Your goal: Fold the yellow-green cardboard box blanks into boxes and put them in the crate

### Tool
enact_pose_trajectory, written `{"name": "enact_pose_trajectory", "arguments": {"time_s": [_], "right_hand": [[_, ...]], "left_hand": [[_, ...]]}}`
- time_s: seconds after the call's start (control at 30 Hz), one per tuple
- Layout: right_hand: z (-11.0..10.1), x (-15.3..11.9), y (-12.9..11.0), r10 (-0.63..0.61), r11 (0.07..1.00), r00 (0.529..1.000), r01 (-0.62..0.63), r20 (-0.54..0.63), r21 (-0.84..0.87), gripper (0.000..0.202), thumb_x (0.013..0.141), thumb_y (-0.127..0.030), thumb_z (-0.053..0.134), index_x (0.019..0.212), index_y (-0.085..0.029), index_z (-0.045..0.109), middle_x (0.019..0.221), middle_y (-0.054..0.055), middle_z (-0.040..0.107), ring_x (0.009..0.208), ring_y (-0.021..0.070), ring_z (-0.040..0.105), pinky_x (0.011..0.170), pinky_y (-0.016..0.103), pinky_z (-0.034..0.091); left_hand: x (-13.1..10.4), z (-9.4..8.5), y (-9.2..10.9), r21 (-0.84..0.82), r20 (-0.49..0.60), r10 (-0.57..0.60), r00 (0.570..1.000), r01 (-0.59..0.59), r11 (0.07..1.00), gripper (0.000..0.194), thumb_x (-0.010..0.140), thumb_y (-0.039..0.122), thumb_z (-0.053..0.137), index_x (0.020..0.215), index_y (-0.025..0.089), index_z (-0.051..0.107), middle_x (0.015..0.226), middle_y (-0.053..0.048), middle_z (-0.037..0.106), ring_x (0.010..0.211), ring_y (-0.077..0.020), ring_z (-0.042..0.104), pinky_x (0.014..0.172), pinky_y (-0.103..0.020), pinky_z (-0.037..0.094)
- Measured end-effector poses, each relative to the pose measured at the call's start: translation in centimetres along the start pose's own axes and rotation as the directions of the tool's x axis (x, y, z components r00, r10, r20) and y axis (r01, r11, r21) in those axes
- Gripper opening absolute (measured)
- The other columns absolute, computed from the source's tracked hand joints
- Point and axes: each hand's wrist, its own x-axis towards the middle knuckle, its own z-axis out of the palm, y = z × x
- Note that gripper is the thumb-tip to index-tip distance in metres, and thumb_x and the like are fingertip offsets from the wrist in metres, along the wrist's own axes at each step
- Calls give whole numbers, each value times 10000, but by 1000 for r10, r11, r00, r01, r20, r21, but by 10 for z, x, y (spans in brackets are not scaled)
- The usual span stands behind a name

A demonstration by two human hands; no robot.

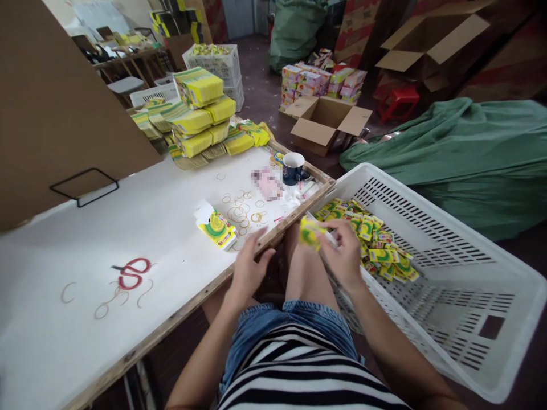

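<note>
My right hand (344, 253) pinches a small yellow-green box (311, 232), blurred by motion, above my lap beside the white crate (431, 341). Inside that crate lies a heap of similar small yellow-green boxes (378, 253). My left hand (250, 265) is at the table's wooden edge, its fingers and thumb apart with nothing between them. Just past it on the white tabletop (162, 239) is a yellow-green carton (216, 228) with its white end flaps open. Several rubber bands (238, 212) are scattered beyond the carton.
Red-handled scissors (131, 273) lie at the left of the table. A dark mug (293, 169) stands near the far corner, close to stacked flat yellow cartons (199, 117). An open cardboard box (325, 122) and a green sack (461, 159) are on the floor beyond the crate.
</note>
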Motion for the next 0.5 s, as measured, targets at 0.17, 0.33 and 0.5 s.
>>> {"name": "enact_pose_trajectory", "arguments": {"time_s": [0.17,0.33,0.5], "right_hand": [[-9,9,6,-89,984,990,71,-105,-164,259,823,-329,634,1038,-185,621,1064,99,597,918,233,529,800,378,452],[25,-9,-2,119,985,981,-136,155,108,215,854,-359,583,928,-175,666,863,55,654,683,165,535,653,299,447],[55,-22,-19,281,804,856,-457,433,381,388,880,-501,535,934,-150,692,782,62,701,588,134,546,578,267,452]], "left_hand": [[20,-58,-37,554,-234,-18,972,149,819,619,712,244,746,1276,97,537,1437,-245,434,1385,-397,326,1112,-569,295],[17,-82,-51,549,-232,-23,973,150,822,184,786,295,671,937,207,728,1112,-131,716,1016,-356,668,904,-500,506],[-8,-58,-25,422,-195,253,948,-152,894,244,906,215,513,1028,233,723,1099,-74,729,1073,-257,664,983,-439,501]]}}
